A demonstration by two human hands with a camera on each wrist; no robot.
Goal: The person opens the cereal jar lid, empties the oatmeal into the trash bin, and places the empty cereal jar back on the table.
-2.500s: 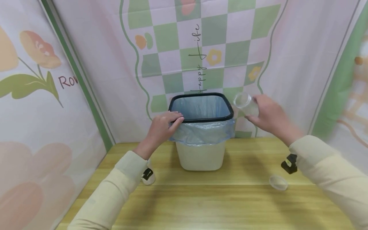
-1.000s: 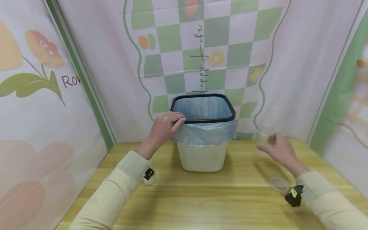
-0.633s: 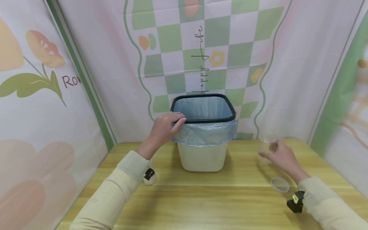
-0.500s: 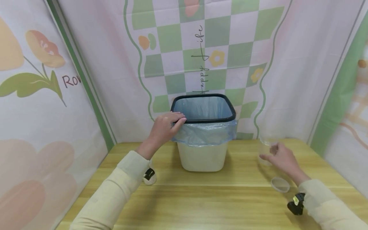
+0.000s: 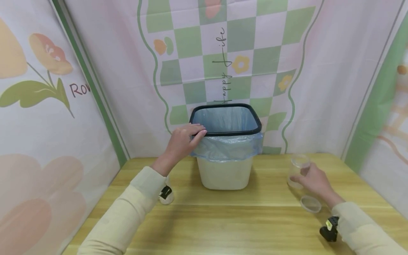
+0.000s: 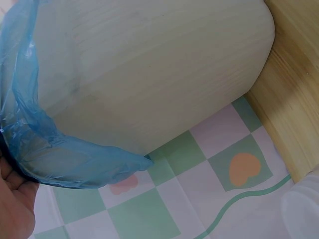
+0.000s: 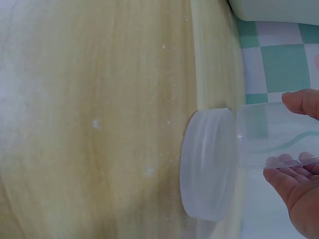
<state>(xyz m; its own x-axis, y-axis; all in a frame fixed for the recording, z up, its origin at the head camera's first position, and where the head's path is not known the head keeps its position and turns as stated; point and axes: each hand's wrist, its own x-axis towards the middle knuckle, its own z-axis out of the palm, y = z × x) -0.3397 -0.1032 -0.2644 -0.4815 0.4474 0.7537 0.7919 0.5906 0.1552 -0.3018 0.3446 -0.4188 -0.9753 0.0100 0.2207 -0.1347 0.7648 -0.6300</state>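
Note:
My left hand (image 5: 180, 143) grips the near left corner of the bin's black rim (image 5: 231, 134). The trash bin (image 5: 224, 175) is white, with a blue plastic bag (image 5: 226, 148) folded down over its outside. At the right, a clear plastic jar (image 5: 294, 174) stands upright and lidless in my right hand (image 5: 316, 181), thumb on one side and fingers on the other. Its base is right at the tabletop, just behind a round translucent lid (image 5: 310, 204). That lid (image 7: 208, 164) shows large in the right wrist view, beside the jar (image 7: 264, 134).
The wooden table (image 5: 223, 226) ends against a patterned curtain (image 5: 267, 35) at the back. A whitish round item (image 5: 166, 199) stands left of the bin, partly hidden by the black wrist camera (image 5: 165, 192). Another wrist camera (image 5: 329, 229) hangs by my right sleeve.
My right hand has brought the jar from beside the bin's rim down and to the right, to the table behind the lid, turning it upright. The left hand stays on the rim.

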